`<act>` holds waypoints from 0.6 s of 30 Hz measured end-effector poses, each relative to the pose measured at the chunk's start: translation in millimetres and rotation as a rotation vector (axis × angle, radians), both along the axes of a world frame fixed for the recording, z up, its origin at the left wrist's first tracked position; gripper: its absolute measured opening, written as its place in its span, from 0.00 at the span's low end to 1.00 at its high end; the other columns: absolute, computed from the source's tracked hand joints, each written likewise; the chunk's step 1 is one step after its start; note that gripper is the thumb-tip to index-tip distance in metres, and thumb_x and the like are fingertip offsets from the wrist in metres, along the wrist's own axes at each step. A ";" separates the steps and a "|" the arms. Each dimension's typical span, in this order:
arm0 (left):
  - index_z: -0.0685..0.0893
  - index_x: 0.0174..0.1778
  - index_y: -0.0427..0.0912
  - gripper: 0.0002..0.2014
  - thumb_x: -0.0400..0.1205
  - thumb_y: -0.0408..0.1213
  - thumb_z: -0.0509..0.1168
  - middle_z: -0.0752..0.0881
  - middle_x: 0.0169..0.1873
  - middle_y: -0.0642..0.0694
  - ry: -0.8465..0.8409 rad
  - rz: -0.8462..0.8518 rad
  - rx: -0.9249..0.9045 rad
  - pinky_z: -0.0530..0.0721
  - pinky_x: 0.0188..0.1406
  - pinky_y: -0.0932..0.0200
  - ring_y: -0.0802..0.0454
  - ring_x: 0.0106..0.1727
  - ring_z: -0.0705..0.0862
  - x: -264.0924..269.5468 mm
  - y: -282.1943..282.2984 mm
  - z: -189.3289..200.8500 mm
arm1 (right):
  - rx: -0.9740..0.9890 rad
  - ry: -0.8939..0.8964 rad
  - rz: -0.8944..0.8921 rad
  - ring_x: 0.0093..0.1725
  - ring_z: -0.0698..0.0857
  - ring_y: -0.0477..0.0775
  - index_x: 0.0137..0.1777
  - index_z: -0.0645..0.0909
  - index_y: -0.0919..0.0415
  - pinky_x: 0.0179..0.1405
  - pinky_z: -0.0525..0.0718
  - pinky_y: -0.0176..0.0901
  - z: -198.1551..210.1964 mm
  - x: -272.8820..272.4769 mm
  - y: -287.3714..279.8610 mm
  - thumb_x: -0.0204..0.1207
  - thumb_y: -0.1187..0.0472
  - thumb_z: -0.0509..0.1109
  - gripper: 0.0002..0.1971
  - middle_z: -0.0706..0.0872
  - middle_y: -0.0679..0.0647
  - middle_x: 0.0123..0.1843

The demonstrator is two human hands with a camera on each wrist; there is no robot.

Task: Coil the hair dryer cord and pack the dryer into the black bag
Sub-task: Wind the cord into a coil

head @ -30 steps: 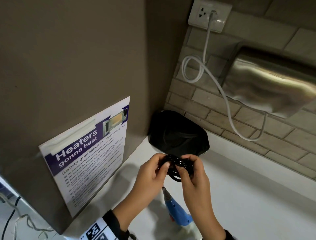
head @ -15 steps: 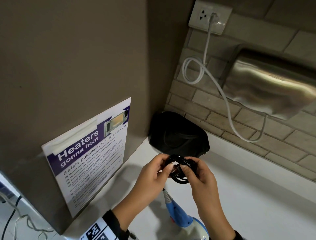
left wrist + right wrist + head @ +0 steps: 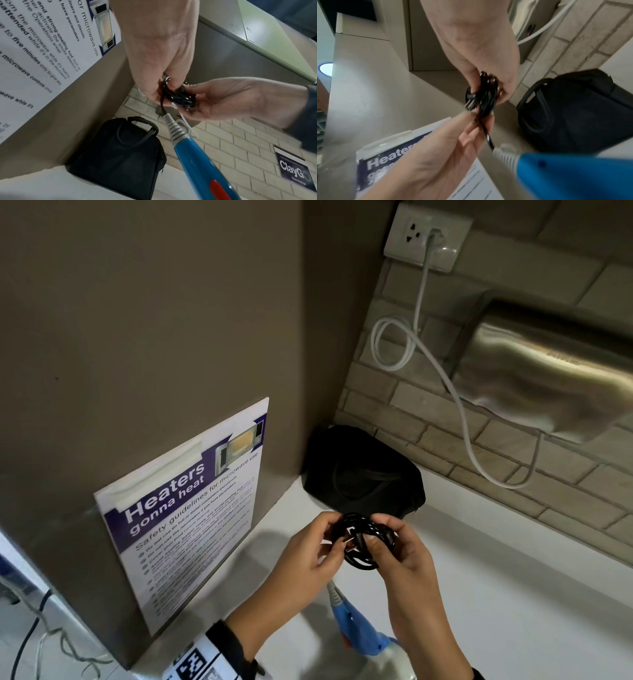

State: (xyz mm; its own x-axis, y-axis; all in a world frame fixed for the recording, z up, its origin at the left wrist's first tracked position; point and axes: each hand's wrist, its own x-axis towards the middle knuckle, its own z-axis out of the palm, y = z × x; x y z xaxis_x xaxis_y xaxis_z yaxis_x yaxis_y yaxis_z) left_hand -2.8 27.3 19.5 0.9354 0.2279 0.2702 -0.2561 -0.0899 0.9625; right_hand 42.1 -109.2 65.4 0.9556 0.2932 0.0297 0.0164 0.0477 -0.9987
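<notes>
The black cord (image 3: 363,542) is wound into a small coil (image 3: 180,98) held above the white counter (image 3: 513,594). My left hand (image 3: 317,546) pinches the coil's left side and my right hand (image 3: 399,546) grips its right side (image 3: 485,93); the plug's prongs show between them. The blue hair dryer (image 3: 356,628) hangs below the coil by its grey strain relief (image 3: 173,128), handle upward (image 3: 573,173). The black bag (image 3: 363,474) sits in the corner behind my hands (image 3: 120,155), handles up (image 3: 573,115).
A brown panel (image 3: 154,320) with a taped microwave safety poster (image 3: 185,508) stands on the left. A steel wall-mounted unit (image 3: 548,378) with a white cable (image 3: 459,402) running to a socket (image 3: 428,237) hangs on the brick wall at the right.
Both hands have turned the coil slightly, so the plug's prongs now show at its centre. The dryer has swung a little beneath them.
</notes>
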 end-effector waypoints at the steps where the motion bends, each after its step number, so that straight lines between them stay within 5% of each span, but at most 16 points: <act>1: 0.77 0.58 0.55 0.14 0.81 0.33 0.63 0.88 0.51 0.50 -0.011 0.024 -0.014 0.85 0.58 0.54 0.52 0.55 0.87 0.2 1.2 -0.7 | -0.058 -0.014 0.050 0.49 0.90 0.53 0.55 0.83 0.58 0.45 0.86 0.35 1.2 1.3 -1.9 0.77 0.71 0.68 0.11 0.91 0.57 0.49; 4: 0.77 0.51 0.60 0.17 0.78 0.30 0.69 0.89 0.43 0.48 -0.027 0.135 -0.122 0.86 0.53 0.53 0.51 0.48 0.88 4.3 3.3 -2.9 | -0.209 -0.033 0.137 0.50 0.90 0.50 0.56 0.84 0.56 0.47 0.83 0.35 3.3 3.7 -7.8 0.79 0.64 0.68 0.09 0.92 0.54 0.47; 9: 0.82 0.40 0.48 0.13 0.80 0.23 0.65 0.89 0.37 0.47 -0.016 0.145 -0.195 0.87 0.53 0.50 0.49 0.45 0.90 5.1 -11.8 -1.4 | -0.106 0.067 0.053 0.47 0.91 0.55 0.52 0.87 0.63 0.54 0.84 0.43 0.4 3.9 -6.1 0.81 0.62 0.65 0.10 0.93 0.59 0.45; 14: 0.86 0.53 0.55 0.12 0.82 0.33 0.63 0.89 0.52 0.51 -0.031 0.169 -0.037 0.87 0.59 0.49 0.50 0.56 0.88 4.5 -18.3 -5.3 | 0.052 0.174 -0.035 0.48 0.88 0.62 0.51 0.87 0.67 0.54 0.85 0.47 -5.1 2.4 -1.7 0.81 0.62 0.63 0.12 0.90 0.69 0.46; 18: 0.84 0.62 0.52 0.16 0.78 0.41 0.64 0.83 0.62 0.57 -0.040 0.032 -0.061 0.81 0.66 0.56 0.53 0.66 0.83 -2.7 -26.0 0.8 | 0.126 0.191 -0.062 0.48 0.90 0.53 0.50 0.87 0.63 0.54 0.83 0.45 -3.8 0.0 -2.0 0.83 0.62 0.61 0.13 0.92 0.61 0.47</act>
State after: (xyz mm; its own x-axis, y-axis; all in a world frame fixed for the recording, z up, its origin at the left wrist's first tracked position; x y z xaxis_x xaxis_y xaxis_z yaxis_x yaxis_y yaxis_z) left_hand -5.5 1.2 20.3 0.9160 0.2746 0.2924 -0.2928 -0.0404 0.9553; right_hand 42.1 -111.2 61.6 0.9632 0.2397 -0.1213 -0.1661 0.1766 -0.9702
